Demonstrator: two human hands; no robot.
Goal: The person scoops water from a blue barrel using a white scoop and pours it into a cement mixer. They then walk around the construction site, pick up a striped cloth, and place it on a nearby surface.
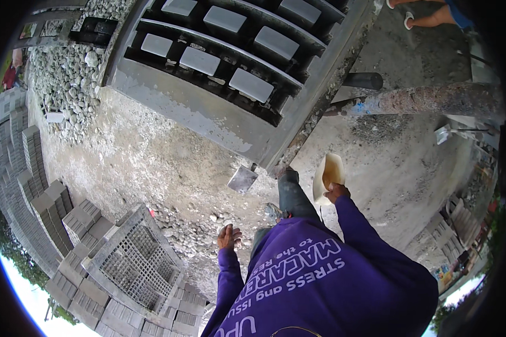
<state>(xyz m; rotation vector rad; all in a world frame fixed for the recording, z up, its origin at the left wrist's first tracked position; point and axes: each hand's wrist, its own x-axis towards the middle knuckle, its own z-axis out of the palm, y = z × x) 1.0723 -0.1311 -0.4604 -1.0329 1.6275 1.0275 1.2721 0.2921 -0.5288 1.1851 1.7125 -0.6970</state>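
My right hand (337, 192) is closed on the near rim of a cream plastic container (319, 181) with an open top. Its inside looks yellowish brown, and I cannot tell whether liquid is in it. Low on my left, my left hand (229, 238) hangs free over the gravelly ground, its fingers loosely bent and apart with nothing in them. Ahead of me stands a large grey metal block mould (180, 106), with rows of flat-topped rectangular blocks (200, 60) between dark slots. The container is just right of the mould's near corner.
A flat square metal plate (243, 178) lies before my feet. Concrete blocks (81, 222) are stacked at left, beside a grille-patterned block (143, 261). Gravel (64, 84) is heaped far left. A rusty pipe (427, 101) crosses at right. Another person's leg (433, 16) shows at top right.
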